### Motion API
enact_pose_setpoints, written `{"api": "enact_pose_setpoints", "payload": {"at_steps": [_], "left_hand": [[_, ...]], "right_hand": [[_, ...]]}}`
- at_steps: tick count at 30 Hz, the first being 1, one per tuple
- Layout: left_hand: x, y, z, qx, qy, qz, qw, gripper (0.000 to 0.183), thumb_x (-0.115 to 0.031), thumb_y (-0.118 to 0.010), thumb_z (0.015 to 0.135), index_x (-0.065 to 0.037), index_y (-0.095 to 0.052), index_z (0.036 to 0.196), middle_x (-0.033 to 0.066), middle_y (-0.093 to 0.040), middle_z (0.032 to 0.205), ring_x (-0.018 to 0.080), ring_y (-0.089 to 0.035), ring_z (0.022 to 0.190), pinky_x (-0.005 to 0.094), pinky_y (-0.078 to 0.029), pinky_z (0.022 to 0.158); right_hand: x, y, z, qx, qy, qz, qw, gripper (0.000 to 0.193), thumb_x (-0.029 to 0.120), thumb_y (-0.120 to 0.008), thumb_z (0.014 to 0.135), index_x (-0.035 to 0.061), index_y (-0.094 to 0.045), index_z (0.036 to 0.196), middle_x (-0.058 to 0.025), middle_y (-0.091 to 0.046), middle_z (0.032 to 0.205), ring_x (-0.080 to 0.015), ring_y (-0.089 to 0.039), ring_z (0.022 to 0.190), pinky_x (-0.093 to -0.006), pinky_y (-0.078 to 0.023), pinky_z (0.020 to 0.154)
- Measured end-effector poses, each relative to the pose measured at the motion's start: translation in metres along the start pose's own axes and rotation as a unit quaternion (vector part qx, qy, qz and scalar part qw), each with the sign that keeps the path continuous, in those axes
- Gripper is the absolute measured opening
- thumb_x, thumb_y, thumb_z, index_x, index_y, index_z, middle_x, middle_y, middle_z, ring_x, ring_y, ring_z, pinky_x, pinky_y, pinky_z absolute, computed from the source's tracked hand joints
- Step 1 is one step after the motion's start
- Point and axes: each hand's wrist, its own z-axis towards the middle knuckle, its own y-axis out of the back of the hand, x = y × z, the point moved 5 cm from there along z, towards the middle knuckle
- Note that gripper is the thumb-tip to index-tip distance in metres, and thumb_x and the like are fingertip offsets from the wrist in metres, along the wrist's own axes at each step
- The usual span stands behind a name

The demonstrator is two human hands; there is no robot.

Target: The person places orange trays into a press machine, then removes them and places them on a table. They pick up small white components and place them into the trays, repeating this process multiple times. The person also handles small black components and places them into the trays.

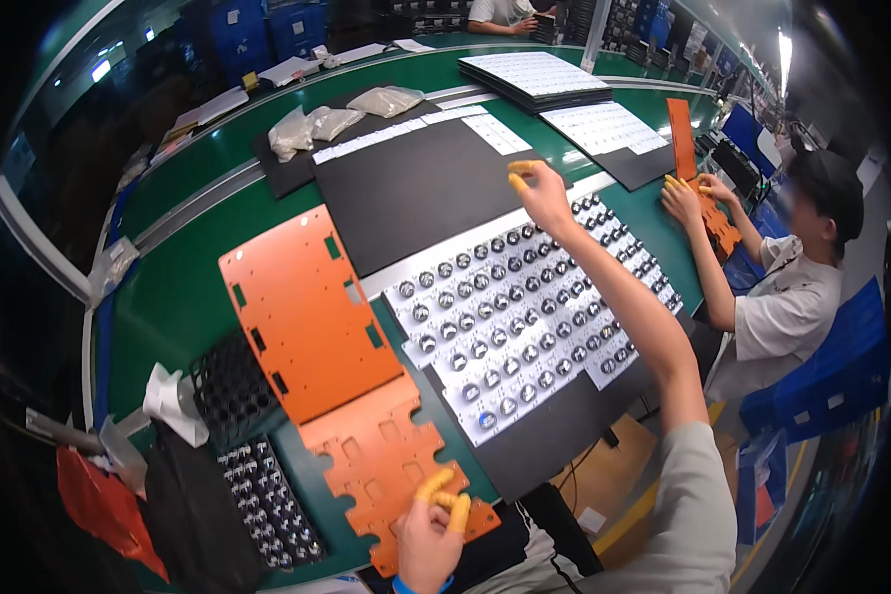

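My left hand (429, 540), with yellow finger covers, is over the near end of an orange plate with cutouts (381, 455). Its fingers are bent and a little apart, with nothing visible between them. My right hand (544, 198), also with yellow finger covers, reaches to the far side of a white panel (445, 384) set with rows of round, dark-rimmed clear lenses (512, 366). Thumb and forefinger come close together above the edge of a black board (416, 188); anything between them is too small to make out. My right forearm hides part of the panel.
A larger orange plate (312, 317) overlaps the cutout plate. At left are a black tray of lenses (267, 505) and a black grid tray (233, 386). Plastic bags (332, 122) and stacked white panels (535, 74) lie farther back. At right a co-worker (787, 267) handles an orange piece (713, 223).
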Motion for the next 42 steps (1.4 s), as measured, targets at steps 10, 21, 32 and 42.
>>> {"api": "enact_pose_setpoints", "payload": {"at_steps": [10, 21, 32, 42], "left_hand": [[-0.045, 0.004, 0.005, 0.102, 0.047, -0.009, 0.994, 0.039, -0.008, -0.068, 0.089, -0.007, -0.060, 0.127, 0.0079, -0.065, 0.089, 0.0170, -0.059, 0.077, 0.0315, -0.049, 0.073], [-0.066, 0.017, 0.023, 0.126, -0.044, -0.001, 0.991, 0.053, -0.015, -0.065, 0.092, -0.012, -0.048, 0.142, 0.0136, -0.067, 0.100, 0.0293, -0.066, 0.086, 0.0358, -0.052, 0.077], [-0.067, 0.020, 0.021, 0.184, -0.001, -0.023, 0.983, 0.051, -0.011, -0.067, 0.089, -0.011, -0.052, 0.138, 0.0102, -0.068, 0.099, 0.0215, -0.064, 0.077, 0.0317, -0.052, 0.071], [-0.046, 0.005, -0.003, 0.066, -0.014, 0.045, 0.997, 0.035, -0.008, -0.067, 0.090, -0.009, -0.064, 0.125, 0.0077, -0.068, 0.081, 0.0165, -0.059, 0.065, 0.0302, -0.049, 0.062]], "right_hand": [[-0.128, -0.100, 0.146, 0.045, -0.061, -0.243, 0.967, 0.064, 0.044, -0.067, 0.085, 0.0098, -0.053, 0.137, -0.0193, -0.050, 0.140, -0.0361, -0.045, 0.131, -0.0480, -0.037, 0.107], [-0.175, -0.134, 0.170, 0.180, -0.091, -0.350, 0.915, 0.072, 0.062, -0.036, 0.096, 0.0176, -0.033, 0.153, -0.0150, -0.024, 0.160, -0.0383, -0.021, 0.147, -0.0539, -0.017, 0.118], [-0.142, -0.140, 0.128, 0.239, -0.045, -0.343, 0.907, 0.067, 0.055, -0.036, 0.100, 0.0175, -0.026, 0.155, -0.0180, -0.021, 0.161, -0.0408, -0.016, 0.148, -0.0568, -0.016, 0.117], [0.012, -0.193, 0.017, 0.360, 0.044, -0.276, 0.890, 0.080, 0.066, -0.032, 0.097, 0.0144, -0.020, 0.157, -0.0234, -0.013, 0.161, -0.0452, -0.005, 0.149, -0.0570, -0.006, 0.119]]}}
